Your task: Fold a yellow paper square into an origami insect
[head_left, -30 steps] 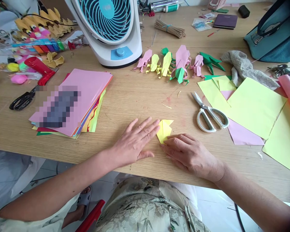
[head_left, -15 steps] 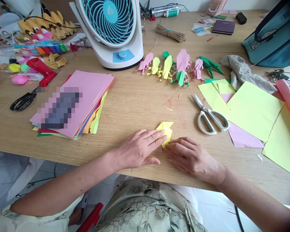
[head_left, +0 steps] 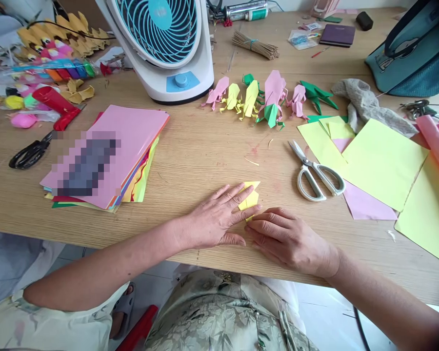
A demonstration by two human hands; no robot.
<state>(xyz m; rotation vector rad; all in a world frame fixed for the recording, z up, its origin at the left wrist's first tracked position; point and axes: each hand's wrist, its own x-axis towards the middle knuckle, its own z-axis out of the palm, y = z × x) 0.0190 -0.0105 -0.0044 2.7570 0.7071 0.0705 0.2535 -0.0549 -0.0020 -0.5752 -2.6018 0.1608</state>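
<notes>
A small folded piece of yellow paper [head_left: 250,200] lies on the wooden table near its front edge. My left hand [head_left: 219,217] rests on it with fingers spread, the fingertips across the paper's left side and lower part. At the paper's bottom end my right hand [head_left: 289,239] has its fingers pressed together, pinching the lower tip, which the fingers partly hide. White-handled scissors [head_left: 307,168] lie to the right, beyond my right hand.
Folded paper figures [head_left: 274,90] stand in a row behind, next to a fan [head_left: 181,82]. A paper stack [head_left: 131,122] with a blurred dark object is at left. Yellow sheets [head_left: 386,163], a grey cloth [head_left: 362,100] and a teal bag [head_left: 406,68] are at right.
My left hand's fingers have spread wider and moved slightly up over the yellow paper. My right hand stays at the paper's lower tip. The whole view has shifted slightly.
</notes>
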